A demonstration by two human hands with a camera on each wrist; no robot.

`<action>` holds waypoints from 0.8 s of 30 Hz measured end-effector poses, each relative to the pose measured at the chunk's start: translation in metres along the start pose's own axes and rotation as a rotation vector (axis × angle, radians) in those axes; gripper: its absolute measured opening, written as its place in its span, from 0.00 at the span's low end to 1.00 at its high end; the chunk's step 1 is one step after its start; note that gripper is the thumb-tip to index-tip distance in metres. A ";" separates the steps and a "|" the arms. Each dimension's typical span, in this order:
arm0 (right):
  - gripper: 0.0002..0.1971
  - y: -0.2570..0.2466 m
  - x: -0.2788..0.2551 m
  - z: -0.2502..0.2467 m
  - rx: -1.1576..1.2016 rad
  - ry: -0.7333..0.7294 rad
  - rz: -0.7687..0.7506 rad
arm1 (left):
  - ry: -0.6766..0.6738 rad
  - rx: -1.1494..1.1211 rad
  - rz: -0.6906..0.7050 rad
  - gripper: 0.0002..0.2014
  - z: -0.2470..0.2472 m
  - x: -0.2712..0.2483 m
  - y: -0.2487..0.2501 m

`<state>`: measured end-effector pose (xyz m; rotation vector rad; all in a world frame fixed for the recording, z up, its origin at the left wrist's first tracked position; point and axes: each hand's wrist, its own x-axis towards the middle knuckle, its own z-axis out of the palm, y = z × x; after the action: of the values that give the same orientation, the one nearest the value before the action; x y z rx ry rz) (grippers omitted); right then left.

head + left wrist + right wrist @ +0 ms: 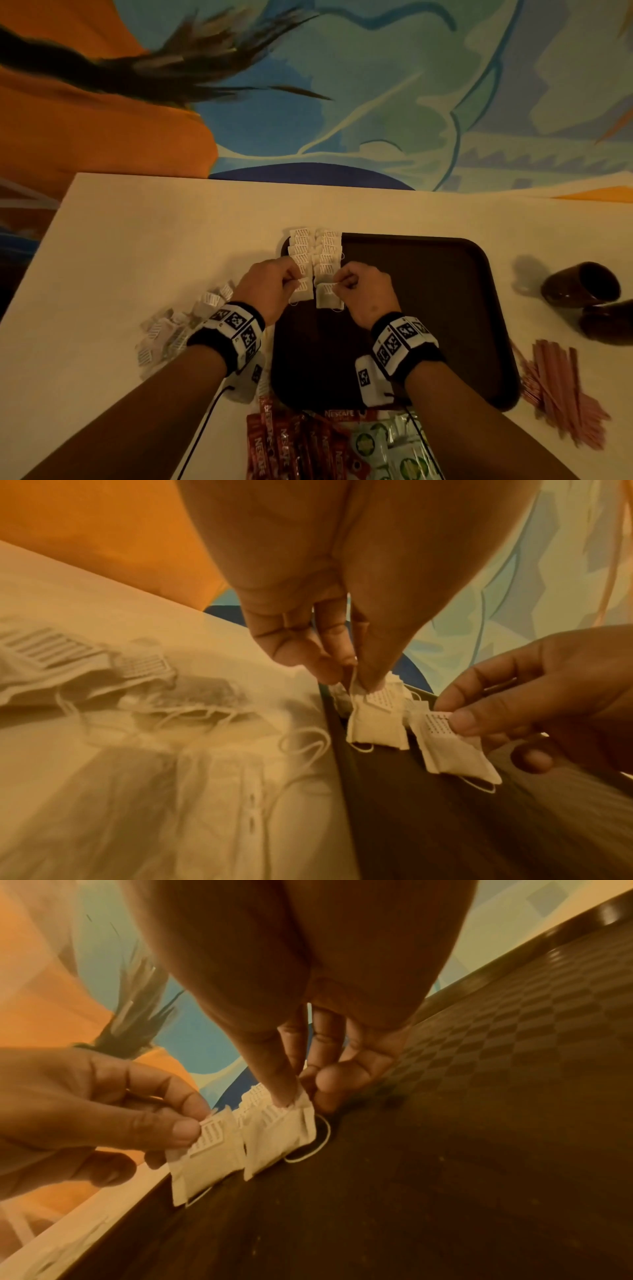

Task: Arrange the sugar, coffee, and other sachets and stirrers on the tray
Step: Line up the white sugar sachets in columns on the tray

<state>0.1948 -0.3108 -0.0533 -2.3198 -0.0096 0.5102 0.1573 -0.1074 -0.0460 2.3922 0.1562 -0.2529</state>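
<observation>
Left hand (270, 287): thumb and forefinger pinch the top corner of the left tea bag (375, 721); the remaining fingers are curled.
Right hand (364, 291): thumb and forefinger pinch the top edge of the right tea bag (452, 746); the remaining fingers are curled.
Location of held tea bags: side by side over the left part of the dark tray (445, 274), at the near end of two rows of tea bags (315, 250) that run away from the person along the tray's left edge.
Orientation: each held bag hangs from its pinched top, printed tag end uppermost, long axis in line with the rows; the lower edges are at or just above the tray floor, contact cannot be confirmed.
Head view only: loose tea bags (178, 329) on the table (137, 240) to the left; red coffee sachets (291, 445) and green sachets (394, 448) near the person; pink stirrers (555, 383) and two dark cups (582, 287) to the right.
Left wrist view only: string loops (363, 748) under both held bags.
Right wrist view only: checkered texture of the tray floor (514, 1042).
</observation>
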 end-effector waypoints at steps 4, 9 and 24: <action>0.06 -0.001 0.008 0.002 0.025 0.036 0.012 | 0.005 0.046 0.022 0.05 0.004 0.008 -0.002; 0.07 -0.003 0.013 0.002 0.035 0.048 0.018 | 0.019 0.047 0.033 0.05 0.009 0.013 -0.003; 0.11 -0.004 0.015 0.004 0.039 0.094 0.046 | 0.074 0.048 0.046 0.10 0.006 0.010 -0.004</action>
<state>0.2081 -0.3031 -0.0582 -2.3081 0.0979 0.4202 0.1654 -0.1082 -0.0554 2.4506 0.1306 -0.1477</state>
